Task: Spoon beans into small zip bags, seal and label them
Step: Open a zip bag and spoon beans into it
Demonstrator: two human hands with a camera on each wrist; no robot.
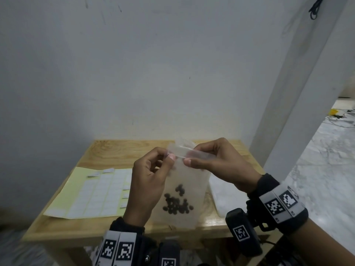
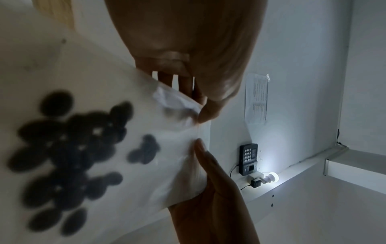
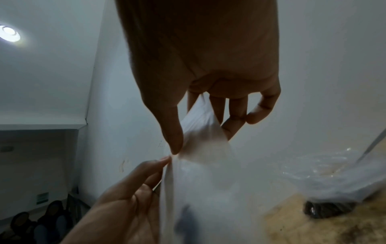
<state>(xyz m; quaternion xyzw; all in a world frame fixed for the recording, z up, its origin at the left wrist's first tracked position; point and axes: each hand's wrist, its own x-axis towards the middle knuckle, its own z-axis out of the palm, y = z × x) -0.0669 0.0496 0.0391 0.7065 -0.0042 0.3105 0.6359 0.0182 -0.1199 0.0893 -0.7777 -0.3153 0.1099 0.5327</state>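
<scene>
A small translucent zip bag (image 1: pixel 185 179) hangs upright over the wooden table (image 1: pixel 115 150), with a cluster of dark beans (image 1: pixel 176 204) in its lower half. My left hand (image 1: pixel 169 156) pinches the left end of the bag's top strip. At the right part of that strip my right hand (image 1: pixel 189 159) pinches it between thumb and fingers. The left wrist view shows the beans (image 2: pixel 69 148) through the bag wall (image 2: pixel 167 148). In the right wrist view the thumb and fingers of my right hand (image 3: pixel 179 148) hold the bag's mouth (image 3: pixel 200 132), and my left hand (image 3: pixel 146 173) meets it from below.
A yellow-backed sheet of white labels (image 1: pixel 92 191) lies on the table's left side, some labels peeled up. A white pile of flat bags (image 1: pixel 224 194) lies on the right. Crumpled clear plastic (image 3: pixel 325 173) over something dark sits on the table. A wall stands close behind.
</scene>
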